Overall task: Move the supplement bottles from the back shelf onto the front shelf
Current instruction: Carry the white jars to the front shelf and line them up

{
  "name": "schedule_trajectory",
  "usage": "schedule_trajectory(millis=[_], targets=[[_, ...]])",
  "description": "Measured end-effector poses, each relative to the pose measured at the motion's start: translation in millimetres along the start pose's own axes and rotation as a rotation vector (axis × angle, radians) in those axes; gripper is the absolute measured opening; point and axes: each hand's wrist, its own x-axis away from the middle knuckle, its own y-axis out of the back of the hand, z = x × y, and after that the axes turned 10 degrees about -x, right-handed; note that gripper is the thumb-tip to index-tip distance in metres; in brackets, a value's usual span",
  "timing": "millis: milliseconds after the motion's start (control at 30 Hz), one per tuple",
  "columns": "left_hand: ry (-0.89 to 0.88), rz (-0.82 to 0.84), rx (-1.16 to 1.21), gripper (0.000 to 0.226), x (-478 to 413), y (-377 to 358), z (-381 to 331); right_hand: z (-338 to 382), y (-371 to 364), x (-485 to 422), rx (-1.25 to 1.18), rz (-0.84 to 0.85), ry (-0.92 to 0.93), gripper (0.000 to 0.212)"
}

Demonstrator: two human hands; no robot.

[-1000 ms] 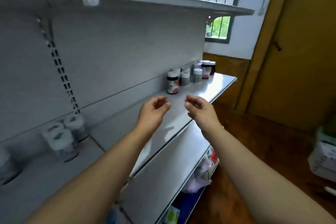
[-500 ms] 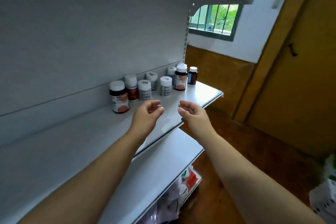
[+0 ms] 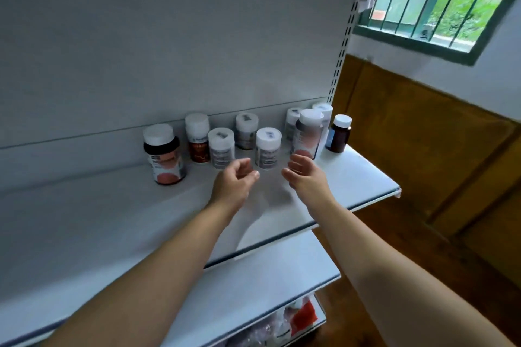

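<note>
Several supplement bottles with white caps stand in a cluster at the back of a white shelf point(image 3: 352, 177). A large dark bottle with a pink label point(image 3: 165, 158) stands at the left, a small white bottle point(image 3: 267, 148) in the middle, a tall pink-labelled bottle point(image 3: 307, 135) to its right, and a brown bottle point(image 3: 339, 134) at the far right. My left hand point(image 3: 235, 180) and my right hand point(image 3: 306, 175) reach over the shelf on either side of the small white bottle. Both have loosely curled fingers and hold nothing.
A lower white shelf point(image 3: 296, 276) juts out beneath. Packets point(image 3: 298, 318) lie on the bottom level. The slotted upright point(image 3: 342, 45) ends the shelf unit on the right. Beyond it are a brown wood-panelled wall point(image 3: 423, 135) and a barred window point(image 3: 439, 3).
The view has swung right and closer to the bottle cluster. Both hands have moved forward over the shelf and now sit just short of the bottles.
</note>
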Motion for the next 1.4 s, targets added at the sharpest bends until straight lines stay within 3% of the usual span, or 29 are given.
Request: schedule_trajectory(millis=[267, 467, 567, 633, 733, 967, 1400], targets=[[0.100, -0.118, -0.177, 0.048, -33, -26, -6, -6, 3, -57, 0.167, 0.102, 0.012, 0.050], [0.121, -0.122, -0.245, 0.044, -48, -48, -7, -12, -1, -77, 0.122, 0.191, 0.005, 0.066], [0.104, -0.128, -0.270, 0.052, -54, -53, -11, -14, -3, -86, 0.186, 0.237, 0.070, 0.044], [0.100, -0.155, -0.242, 0.051, -53, -55, -13, -12, 0, -87, 0.187, 0.256, 0.093, 0.031], [0.080, -0.213, -0.143, 0.045, -39, -59, -16, -8, 7, -82, 0.125, 0.253, 0.101, 0.029], [0.034, -0.425, 0.154, 0.030, 6, -56, -45, 23, 25, -47, -0.268, 0.450, 0.050, 0.024], [-0.135, -0.370, 0.238, 0.027, 80, -60, -90, 67, 67, 9, -0.359, 0.634, 0.052, 0.025]])
